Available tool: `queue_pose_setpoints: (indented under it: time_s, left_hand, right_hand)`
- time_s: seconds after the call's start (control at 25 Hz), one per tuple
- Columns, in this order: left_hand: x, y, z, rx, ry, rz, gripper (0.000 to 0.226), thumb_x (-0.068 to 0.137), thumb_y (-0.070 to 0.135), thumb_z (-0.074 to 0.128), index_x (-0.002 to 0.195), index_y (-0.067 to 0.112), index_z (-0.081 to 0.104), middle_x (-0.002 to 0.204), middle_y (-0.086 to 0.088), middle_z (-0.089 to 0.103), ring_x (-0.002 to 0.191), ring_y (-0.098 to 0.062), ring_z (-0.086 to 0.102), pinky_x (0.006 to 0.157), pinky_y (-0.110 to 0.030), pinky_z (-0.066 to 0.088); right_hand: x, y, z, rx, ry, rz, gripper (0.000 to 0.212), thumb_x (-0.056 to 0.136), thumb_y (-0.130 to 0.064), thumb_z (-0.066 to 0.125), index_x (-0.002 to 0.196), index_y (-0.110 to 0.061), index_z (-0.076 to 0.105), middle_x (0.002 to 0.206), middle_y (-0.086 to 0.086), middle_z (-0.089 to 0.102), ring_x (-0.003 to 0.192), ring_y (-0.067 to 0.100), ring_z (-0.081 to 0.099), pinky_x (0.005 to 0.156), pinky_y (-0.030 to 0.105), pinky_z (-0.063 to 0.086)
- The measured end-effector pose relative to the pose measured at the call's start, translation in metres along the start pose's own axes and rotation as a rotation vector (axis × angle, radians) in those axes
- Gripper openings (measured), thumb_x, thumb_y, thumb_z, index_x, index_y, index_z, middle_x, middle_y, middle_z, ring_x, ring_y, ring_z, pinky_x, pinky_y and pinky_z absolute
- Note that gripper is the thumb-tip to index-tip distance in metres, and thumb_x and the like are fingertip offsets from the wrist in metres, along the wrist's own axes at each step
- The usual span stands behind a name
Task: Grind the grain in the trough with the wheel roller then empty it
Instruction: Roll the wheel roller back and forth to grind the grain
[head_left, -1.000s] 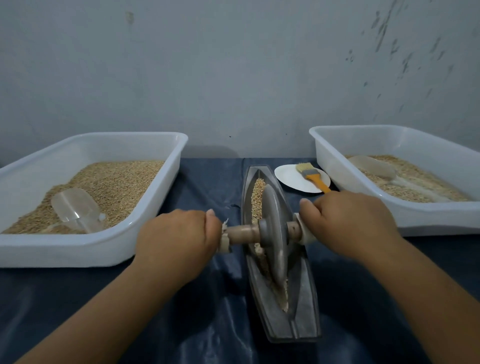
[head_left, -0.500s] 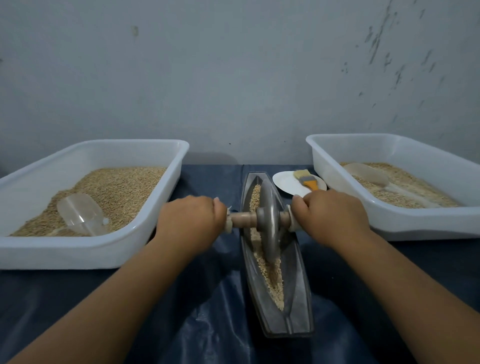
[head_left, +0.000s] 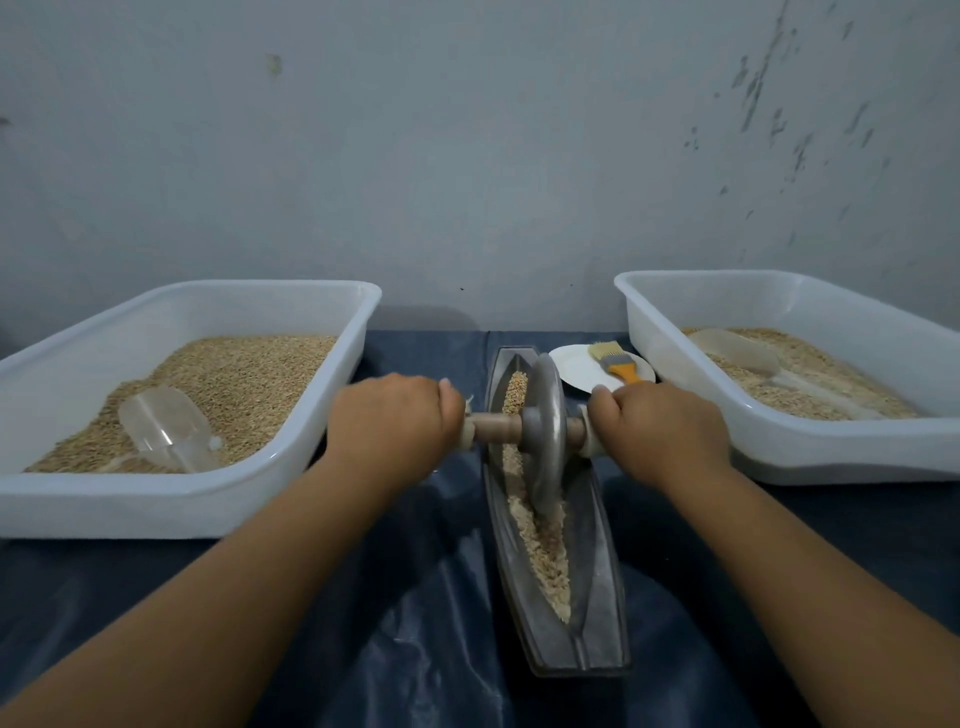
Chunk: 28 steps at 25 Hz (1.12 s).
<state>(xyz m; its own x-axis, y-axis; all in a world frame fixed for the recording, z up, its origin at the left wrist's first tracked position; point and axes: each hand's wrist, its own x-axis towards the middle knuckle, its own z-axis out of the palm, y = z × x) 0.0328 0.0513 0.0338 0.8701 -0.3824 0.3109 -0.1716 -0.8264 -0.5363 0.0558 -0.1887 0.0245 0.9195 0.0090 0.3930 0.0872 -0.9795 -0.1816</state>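
No writing shows on anything. The trough is long, gray metal, pointed like a boat, and lies on the dark blue desk between two white plastic bins. Tan grain fills its groove, looking crushed at the near end. The wheel is a round gray disc standing in the groove on a wooden rod. The left hand has a clenched grip round one rod end, and the right hand grips the other end.
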Motion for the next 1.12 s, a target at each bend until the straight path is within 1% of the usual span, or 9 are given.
queue_pose_setpoints:
  time_s: [0.2,0.44,0.52,0.64,0.8,0.88,0.96,1.0,1.12]
  left_hand:
    - [-0.004,-0.002,-0.015,-0.069,-0.088,0.016,0.039,0.088,0.020,0.057,0.121,0.009,0.038,0.093,-0.007,0.054,0.076,-0.025,0.054,0.061,-0.035,0.048]
    - [-0.057,0.002,-0.008,-0.207,0.252,0.118,0.024,0.066,0.004,0.062,0.088,-0.005,0.056,0.052,-0.013,0.047,0.035,-0.025,0.042,0.038,-0.026,0.036]
    - [-0.040,0.003,-0.006,-0.125,0.079,0.056,0.038,0.071,0.009,0.069,0.104,-0.002,0.054,0.068,-0.013,0.056,0.048,-0.028,0.052,0.044,-0.029,0.039]
    - [-0.001,0.002,0.008,-0.047,-0.067,-0.079,0.044,0.092,0.020,0.051,0.131,0.007,0.035,0.103,-0.007,0.058,0.083,-0.028,0.059,0.060,-0.034,0.045]
    - [0.001,-0.001,0.001,-0.098,-0.133,-0.098,0.044,0.091,0.021,0.055,0.129,0.010,0.037,0.101,-0.005,0.057,0.080,-0.024,0.056,0.064,-0.036,0.050]
    - [-0.027,0.004,-0.006,-0.095,-0.032,-0.043,0.035,0.089,0.022,0.054,0.118,0.010,0.040,0.082,-0.004,0.050,0.065,-0.022,0.047,0.052,-0.031,0.041]
    - [-0.052,0.010,-0.018,-0.275,0.129,-0.079,0.012,0.085,0.025,0.056,0.078,0.017,0.050,0.055,0.006,0.033,0.041,-0.015,0.034,0.037,-0.023,0.030]
    - [-0.056,0.009,-0.022,-0.387,0.191,-0.127,0.029,0.087,0.029,0.049,0.060,0.022,0.042,0.046,0.009,0.026,0.034,-0.011,0.029,0.033,-0.021,0.026]
    - [-0.047,0.010,-0.020,-0.297,0.107,-0.124,0.043,0.091,0.033,0.014,0.067,0.020,0.048,0.054,0.009,0.039,0.042,-0.013,0.040,0.039,-0.025,0.033]
  right_hand:
    - [-0.005,0.002,-0.007,-0.036,-0.101,-0.035,0.047,0.097,-0.041,0.026,0.061,-0.023,0.052,0.061,-0.003,0.052,0.058,0.015,0.048,0.051,0.028,0.028]
    - [-0.045,0.004,-0.031,-0.059,-0.074,-0.087,0.060,0.082,-0.058,0.014,0.048,-0.024,0.049,0.042,-0.002,0.045,0.038,0.009,0.041,0.044,0.023,0.025]
    - [-0.028,-0.002,-0.022,-0.082,-0.023,-0.067,0.057,0.091,-0.051,0.023,0.049,-0.022,0.048,0.047,-0.002,0.047,0.045,0.012,0.044,0.046,0.025,0.025]
    - [0.010,-0.008,-0.007,-0.095,-0.035,-0.026,0.048,0.096,-0.042,0.026,0.067,-0.017,0.055,0.073,0.006,0.056,0.063,0.023,0.050,0.057,0.030,0.034]
    - [0.014,-0.009,-0.008,-0.107,-0.087,-0.055,0.045,0.097,-0.037,0.027,0.071,-0.015,0.055,0.079,0.007,0.057,0.067,0.024,0.050,0.058,0.031,0.033]
    - [-0.011,-0.002,-0.017,-0.076,-0.144,-0.108,0.047,0.097,-0.041,0.027,0.062,-0.021,0.051,0.065,0.000,0.055,0.058,0.017,0.049,0.052,0.029,0.029]
    - [-0.037,0.009,-0.031,-0.039,-0.171,-0.111,0.053,0.094,-0.051,0.026,0.055,-0.024,0.050,0.052,-0.002,0.052,0.050,0.014,0.050,0.048,0.028,0.029]
    - [-0.045,0.011,-0.038,-0.046,-0.174,-0.108,0.056,0.091,-0.056,0.023,0.053,-0.025,0.050,0.049,-0.002,0.050,0.047,0.012,0.050,0.046,0.027,0.030]
    - [-0.043,0.005,-0.031,-0.076,-0.070,-0.102,0.060,0.088,-0.057,0.018,0.049,-0.024,0.051,0.045,-0.002,0.047,0.043,0.010,0.046,0.045,0.025,0.026]
